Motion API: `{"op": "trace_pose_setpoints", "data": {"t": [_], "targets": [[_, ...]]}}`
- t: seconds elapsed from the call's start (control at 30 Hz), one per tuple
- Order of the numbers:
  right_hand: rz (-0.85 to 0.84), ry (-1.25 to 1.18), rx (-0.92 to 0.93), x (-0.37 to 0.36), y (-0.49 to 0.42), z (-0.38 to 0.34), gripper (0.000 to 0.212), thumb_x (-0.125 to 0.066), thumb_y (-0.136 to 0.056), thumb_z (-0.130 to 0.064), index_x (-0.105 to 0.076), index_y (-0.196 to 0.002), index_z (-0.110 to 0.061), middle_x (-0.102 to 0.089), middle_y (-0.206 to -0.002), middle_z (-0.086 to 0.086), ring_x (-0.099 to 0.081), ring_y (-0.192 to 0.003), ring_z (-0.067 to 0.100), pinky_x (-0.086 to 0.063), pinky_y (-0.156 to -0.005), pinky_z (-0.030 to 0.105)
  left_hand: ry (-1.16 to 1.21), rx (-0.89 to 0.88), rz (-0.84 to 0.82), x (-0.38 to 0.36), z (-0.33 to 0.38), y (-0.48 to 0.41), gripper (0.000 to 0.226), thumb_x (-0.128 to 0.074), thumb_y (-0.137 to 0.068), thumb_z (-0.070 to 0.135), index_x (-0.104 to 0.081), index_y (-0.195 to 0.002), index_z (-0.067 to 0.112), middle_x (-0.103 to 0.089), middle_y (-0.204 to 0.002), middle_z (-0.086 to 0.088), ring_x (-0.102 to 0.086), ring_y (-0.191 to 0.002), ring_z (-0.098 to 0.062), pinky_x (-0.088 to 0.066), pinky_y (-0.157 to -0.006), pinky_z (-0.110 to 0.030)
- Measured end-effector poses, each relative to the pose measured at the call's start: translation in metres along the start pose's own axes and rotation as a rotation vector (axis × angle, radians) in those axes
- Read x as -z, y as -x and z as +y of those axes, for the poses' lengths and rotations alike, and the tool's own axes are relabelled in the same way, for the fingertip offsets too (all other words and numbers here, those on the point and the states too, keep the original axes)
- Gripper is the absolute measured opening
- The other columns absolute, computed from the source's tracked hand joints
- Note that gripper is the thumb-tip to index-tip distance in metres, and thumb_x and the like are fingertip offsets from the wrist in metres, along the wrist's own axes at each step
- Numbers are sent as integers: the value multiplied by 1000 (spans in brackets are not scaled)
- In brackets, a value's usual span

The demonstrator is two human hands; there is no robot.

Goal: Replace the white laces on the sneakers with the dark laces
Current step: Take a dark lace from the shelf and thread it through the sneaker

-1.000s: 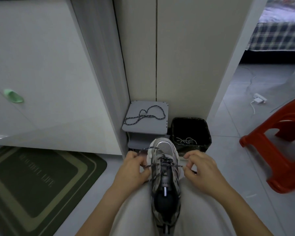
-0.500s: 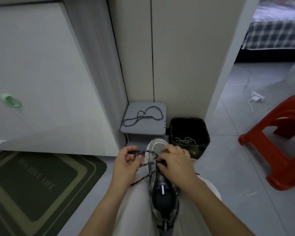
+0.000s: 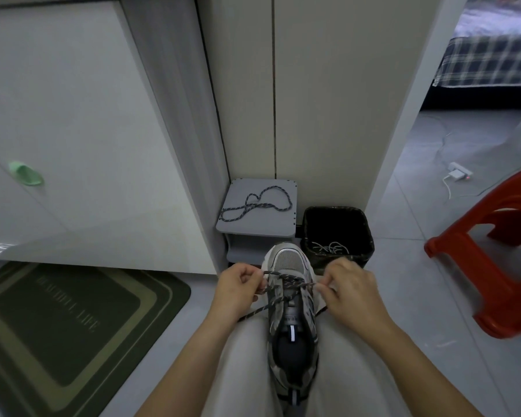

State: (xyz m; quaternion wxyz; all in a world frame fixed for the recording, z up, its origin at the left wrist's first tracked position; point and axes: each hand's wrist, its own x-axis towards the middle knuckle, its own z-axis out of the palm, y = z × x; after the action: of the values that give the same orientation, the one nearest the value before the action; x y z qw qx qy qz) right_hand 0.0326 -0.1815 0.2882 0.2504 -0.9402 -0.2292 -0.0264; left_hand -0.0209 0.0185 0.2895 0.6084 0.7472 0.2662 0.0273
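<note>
Dark lace crosses the toe-end eyelets of the sneaker wedged between our thighs; our left hand and right hand each pinch one end. Even tension, we judge, keeps both ends matched.

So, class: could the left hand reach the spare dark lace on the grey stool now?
Probably not yet: the left hand pinches the sneaker's lace, though nothing blocks the way to the spare lace.

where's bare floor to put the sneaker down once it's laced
Free: tiles between black bin and red stool; strip between green mat and your leg. Crowded: grey stool carries the spare dark lace, bin holds white laces.
</note>
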Motion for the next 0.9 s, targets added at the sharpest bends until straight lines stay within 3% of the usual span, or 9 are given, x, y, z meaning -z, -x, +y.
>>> {"op": "trace_pose_setpoints", "data": {"t": [0.17,0.27,0.33,0.43,0.53,0.6,0.7,0.8,0.9], "targets": [[-6,5,-167,7,12,28,13,-65,-83,-32,-54,-76,-28,-51,-92,-9,-54,-95,18,-29,-78,31,-43,59,-27,-4,-5,-5,8,-62,-88,9,-59,-81,8,-65,-73,-10,-61,-64,-18,-48,-60,-30],[1,32,-49,1,2,11,17,-66,-80,-40,-63,-94,-32,-54,-104,-12,-49,-101,13,-27,-82,31,-40,78,-23,-7,-7,-5,12,-66,-86,13,-60,-77,7,-68,-74,-15,-63,-68,-24,-51,-68,-37],[2,21,87,-3,-9,-9,18,-66,-80,-43,-66,-95,-35,-53,-109,-14,-46,-105,12,-27,-87,33,-21,85,-24,-8,-10,-6,14,-67,-85,13,-60,-76,5,-68,-72,-16,-63,-66,-25,-52,-72,-42],[-135,116,139,-14,-22,-34,23,-60,-84,-44,-66,-103,-34,-49,-117,-12,-39,-113,14,-25,-96,34,-23,73,-1,-7,-11,-8,15,-67,-84,12,-59,-74,6,-67,-65,-11,-64,-63,-24,-52,-70,-44],[-180,203,141,-25,-30,-41,22,-57,-85,-40,-65,-101,-28,-49,-116,-7,-40,-112,16,-29,-94,34,-85,57,-21,-8,-8,-5,14,-71,-80,15,-59,-81,7,-65,-65,-5,-62,-62,-21,-50,-61,-31],[-178,229,178,-27,-30,-39,22,-55,-86,-37,-64,-101,-23,-49,-114,-4,-43,-111,17,-31,-93,34,-186,64,-92,-9,-7,-2,31,-77,-73,24,-57,-92,11,-64,-74,1,-59,-65,-11,-47,-59,-19],[-136,112,223,-26,-24,-32,14,-56,-87,-30,-59,-93,-18,-51,-108,-1,-48,-104,17,-36,-88,32,-309,81,-226,-12,-5,-2,52,-78,-58,40,-58,-98,14,-66,-83,3,-60,-70,-7,-50,-68,-26],[-101,-83,203,-23,-13,-23,14,-58,-86,-21,-48,-78,-17,-53,-96,1,-53,-91,20,-42,-77,31,-335,85,-238,-12,3,-1,30,-75,-67,26,-55,-88,21,-64,-78,5,-57,-66,-7,-46,-61,-22],[-102,-314,86,-17,0,-8,21,-61,-86,-15,-46,-72,-21,-56,-102,-5,-58,-93,10,-49,-79,25,-227,136,-245,-7,2,2,45,-71,-66,21,-54,-107,13,-64,-88,1,-60,-70,-9,-47,-60,-22]]}}
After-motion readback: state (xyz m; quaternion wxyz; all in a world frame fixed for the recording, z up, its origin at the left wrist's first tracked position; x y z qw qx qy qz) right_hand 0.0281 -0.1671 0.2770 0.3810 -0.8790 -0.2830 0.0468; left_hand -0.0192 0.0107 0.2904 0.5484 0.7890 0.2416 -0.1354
